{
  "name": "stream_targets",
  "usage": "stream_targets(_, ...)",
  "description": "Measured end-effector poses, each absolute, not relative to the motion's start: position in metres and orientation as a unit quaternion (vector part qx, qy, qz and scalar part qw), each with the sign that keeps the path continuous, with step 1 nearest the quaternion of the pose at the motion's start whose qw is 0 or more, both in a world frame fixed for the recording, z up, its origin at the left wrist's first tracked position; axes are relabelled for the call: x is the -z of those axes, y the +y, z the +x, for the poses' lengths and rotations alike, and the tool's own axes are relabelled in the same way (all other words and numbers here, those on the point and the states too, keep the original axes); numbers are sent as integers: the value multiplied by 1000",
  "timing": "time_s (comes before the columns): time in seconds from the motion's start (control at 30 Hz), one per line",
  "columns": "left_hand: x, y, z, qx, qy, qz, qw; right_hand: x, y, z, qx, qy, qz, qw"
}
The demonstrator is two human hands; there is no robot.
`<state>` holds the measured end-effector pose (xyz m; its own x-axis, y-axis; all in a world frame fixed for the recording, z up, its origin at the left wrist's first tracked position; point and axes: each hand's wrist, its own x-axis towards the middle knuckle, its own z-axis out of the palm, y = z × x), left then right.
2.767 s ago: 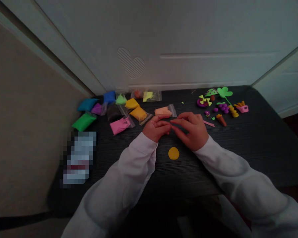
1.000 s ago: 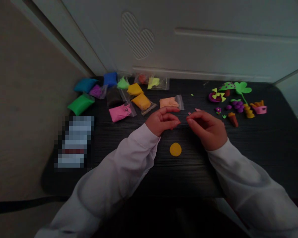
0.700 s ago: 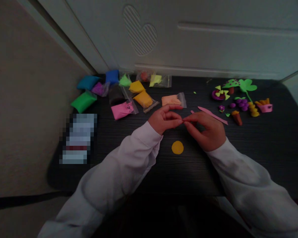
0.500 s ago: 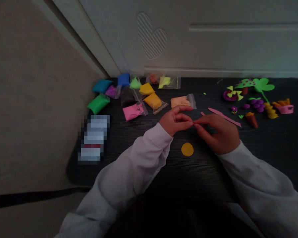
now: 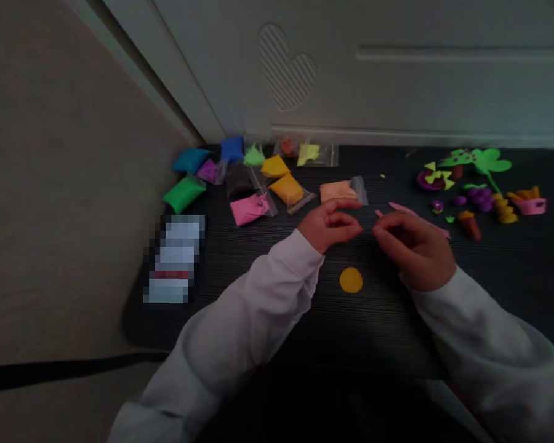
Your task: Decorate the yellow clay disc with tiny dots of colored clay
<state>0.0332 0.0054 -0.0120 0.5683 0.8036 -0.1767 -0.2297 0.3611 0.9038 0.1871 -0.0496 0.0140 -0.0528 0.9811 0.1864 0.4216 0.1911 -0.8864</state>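
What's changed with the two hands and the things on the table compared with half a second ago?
The bare right hand has moved rightward from the bare left hand; their fingertips met, and now there's a gap. Whether anything tiny was gripped or released, I can't tell. The flat, round yellow disc stays on the dark table.

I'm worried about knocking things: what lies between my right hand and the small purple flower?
The long pink strip lies between the right hand and the small purple flower, in the head view.
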Motion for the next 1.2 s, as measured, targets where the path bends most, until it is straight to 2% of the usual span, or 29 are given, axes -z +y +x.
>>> stream_targets(0.13,13,6,33,-343,325,450,758,-16,-46,189,-545,-498,-476,479)
stream_targets(0.3,12,7,33,-348,318,444,762,-20,-44,193,-675,-377,-412,482)
stream_targets(0.67,12,7,32,-353,322,438,762,-25,-41,196,-735,-272,-391,483)
stream_targets(0.93,13,7,32,-350,321,440,762,-21,-42,197,-716,-317,-396,479)
stream_targets(1.2,13,7,32,-355,316,432,767,-23,-43,198,-743,-274,-372,484)
